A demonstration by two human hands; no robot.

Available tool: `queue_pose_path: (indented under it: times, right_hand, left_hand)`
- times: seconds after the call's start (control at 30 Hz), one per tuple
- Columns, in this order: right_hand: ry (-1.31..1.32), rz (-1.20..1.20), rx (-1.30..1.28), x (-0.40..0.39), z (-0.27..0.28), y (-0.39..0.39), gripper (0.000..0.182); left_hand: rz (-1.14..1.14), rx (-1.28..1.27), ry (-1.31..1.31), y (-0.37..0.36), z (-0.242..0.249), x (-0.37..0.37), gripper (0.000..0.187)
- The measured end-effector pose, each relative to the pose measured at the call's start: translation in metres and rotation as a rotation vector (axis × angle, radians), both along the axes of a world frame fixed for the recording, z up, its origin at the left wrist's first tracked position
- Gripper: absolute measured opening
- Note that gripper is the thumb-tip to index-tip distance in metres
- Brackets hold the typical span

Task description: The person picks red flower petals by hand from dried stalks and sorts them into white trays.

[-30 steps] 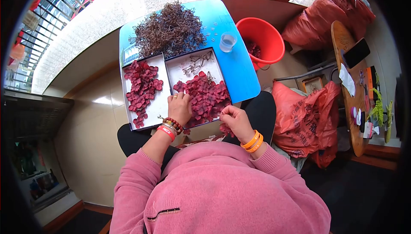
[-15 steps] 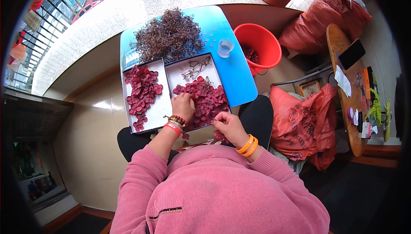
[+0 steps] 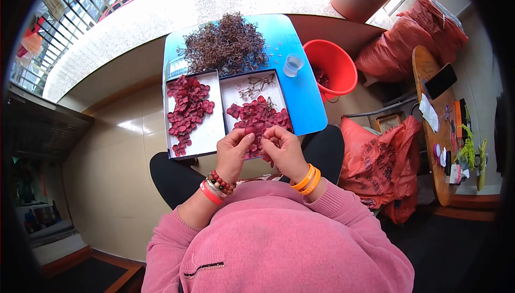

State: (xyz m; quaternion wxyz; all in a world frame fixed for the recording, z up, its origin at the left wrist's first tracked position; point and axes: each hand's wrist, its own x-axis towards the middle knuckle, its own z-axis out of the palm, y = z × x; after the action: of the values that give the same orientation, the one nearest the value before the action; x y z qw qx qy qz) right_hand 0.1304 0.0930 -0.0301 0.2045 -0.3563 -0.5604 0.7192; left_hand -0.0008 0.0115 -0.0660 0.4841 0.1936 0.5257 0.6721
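My left hand is closed, thumb against fingers, at a dark red fabric flower petal over the front of the right-hand box. Close beside it my right hand is pinched shut, with dark red artificial flower pieces hanging under its fingers. The fingertips hide exactly how the pieces meet. Beneath both hands, the right box holds a heap of red petals and several thin brown stems. More red petals lie in the left white box.
A large tangle of brown stems covers the back of the blue table. A clear plastic cup stands near small clear bits. Right of the table are a red bucket, red bags and a wooden board carrying a phone.
My left hand has come from the petal heap back and right to meet my right hand, now with a petal at its fingers. My right hand moved slightly up. The view has shifted a little.
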Motion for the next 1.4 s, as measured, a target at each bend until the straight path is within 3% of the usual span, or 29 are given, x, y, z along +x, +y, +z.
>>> queue_pose_path:
  times: [0.1, 0.2, 0.57, 0.67, 0.77, 0.9, 1.17, 1.4]
  right_hand:
    - [-0.002, -0.116, 0.394, -0.008, -0.007, -0.008, 0.004]
    - [-0.028, -0.177, 0.550, -0.008, 0.003, -0.012, 0.008]
    - [-0.036, -0.206, 0.636, -0.006, 0.007, -0.010, 0.009]
    - [-0.003, -0.204, 0.679, -0.007, 0.010, -0.010, 0.007]
    - [0.035, -0.195, 0.691, -0.006, 0.011, -0.011, 0.007]
    - [0.103, -0.216, 0.562, -0.003, 0.012, -0.015, 0.009]
    - [0.255, -0.176, 0.704, 0.006, 0.028, -0.025, 0.015]
    - [0.353, -0.136, 0.795, 0.009, 0.040, -0.030, 0.019]
  left_hand:
    - [0.029, 0.066, 0.037, -0.001, 0.008, 0.008, 0.012]
    - [0.050, 0.107, 0.012, 0.000, 0.017, 0.012, 0.009]
    - [0.036, 0.154, 0.109, -0.003, 0.025, 0.015, 0.010]
    - [0.044, 0.135, 0.254, -0.006, 0.028, 0.018, 0.009]
    - [0.123, 0.186, 0.715, -0.006, 0.028, 0.016, 0.011]
    - [0.216, 0.441, 1.359, -0.004, 0.040, 0.009, 0.023]
    - [0.163, 0.585, 1.462, -0.019, 0.054, 0.007, 0.028]
    - [0.250, 0.607, 1.495, -0.024, 0.065, 0.012, 0.028]
